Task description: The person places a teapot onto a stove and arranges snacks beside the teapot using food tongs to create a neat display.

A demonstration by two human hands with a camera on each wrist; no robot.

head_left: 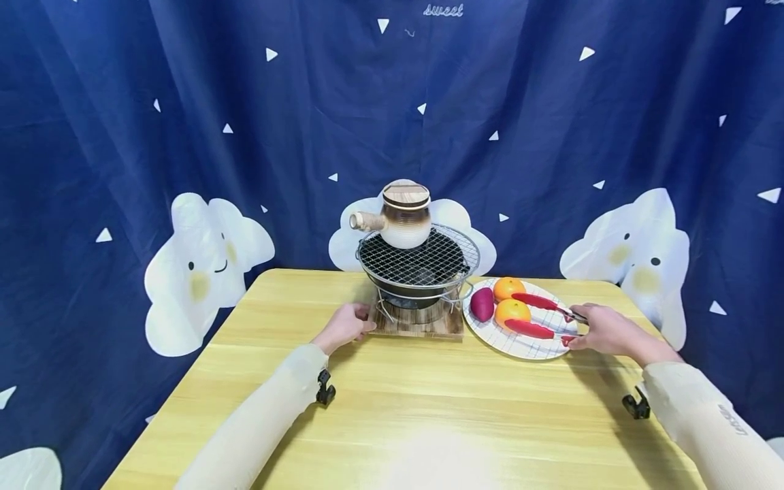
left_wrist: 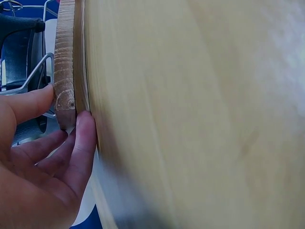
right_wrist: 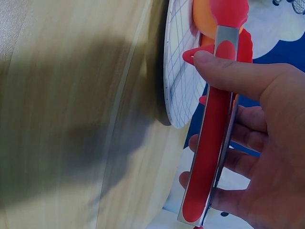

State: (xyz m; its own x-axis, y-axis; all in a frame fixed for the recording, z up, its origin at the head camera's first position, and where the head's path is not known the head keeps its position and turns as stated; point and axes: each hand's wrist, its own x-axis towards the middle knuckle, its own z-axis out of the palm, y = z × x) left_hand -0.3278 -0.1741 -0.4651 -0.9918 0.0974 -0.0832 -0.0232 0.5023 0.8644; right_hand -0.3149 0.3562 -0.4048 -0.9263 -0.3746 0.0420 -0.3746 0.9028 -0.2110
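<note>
My left hand [head_left: 343, 327] pinches the near left corner of a wooden board [left_wrist: 65, 52], thumb on top and fingers against its underside. On that board stands a small black grill with a round wire grate [head_left: 404, 265]. Over at the right, my right hand [head_left: 606, 331] holds red-tipped metal tongs [right_wrist: 213, 138], its thumb on one arm and fingers around the other. The tongs are spread above a white checked plate [head_left: 527, 350], their tips beside the nearer orange [head_left: 512, 312]. A second orange [head_left: 508, 288] and a purple oval piece of food [head_left: 482, 305] lie on the plate.
A brown-and-white pot [head_left: 407, 228] with a wooden lid and a side handle pointing left stands on the grate. All this is toward the back of a light wooden table [head_left: 367, 408]. A dark blue curtain [head_left: 343, 88] with white clouds hangs behind.
</note>
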